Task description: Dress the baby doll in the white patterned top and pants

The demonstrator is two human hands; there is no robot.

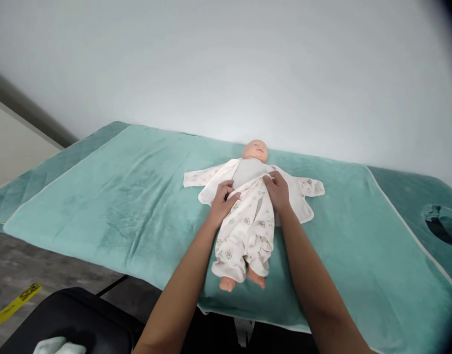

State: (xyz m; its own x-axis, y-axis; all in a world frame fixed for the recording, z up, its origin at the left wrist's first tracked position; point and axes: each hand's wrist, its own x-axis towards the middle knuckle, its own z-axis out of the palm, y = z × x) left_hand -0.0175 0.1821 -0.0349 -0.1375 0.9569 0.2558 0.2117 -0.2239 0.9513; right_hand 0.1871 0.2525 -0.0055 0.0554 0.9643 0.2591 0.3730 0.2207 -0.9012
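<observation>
A baby doll (256,150) lies on its back on a teal towel (130,196), head away from me, bare feet towards me. It wears patterned white trousers (248,231), and an open white jacket (301,196) is spread out under it with its grey torso showing. My left hand (222,201) grips the waistband of the trousers on the doll's left side as I see it, fingers curled round the fabric. My right hand (277,191) holds the waistband on the other side, fingers bent onto the cloth.
The towel covers a teal padded table with a face hole (441,226) at the right end. A black stool (74,319) with a white cloth (59,346) on it stands at the lower left. Yellow tape (15,305) marks the grey floor. A pale wall rises behind.
</observation>
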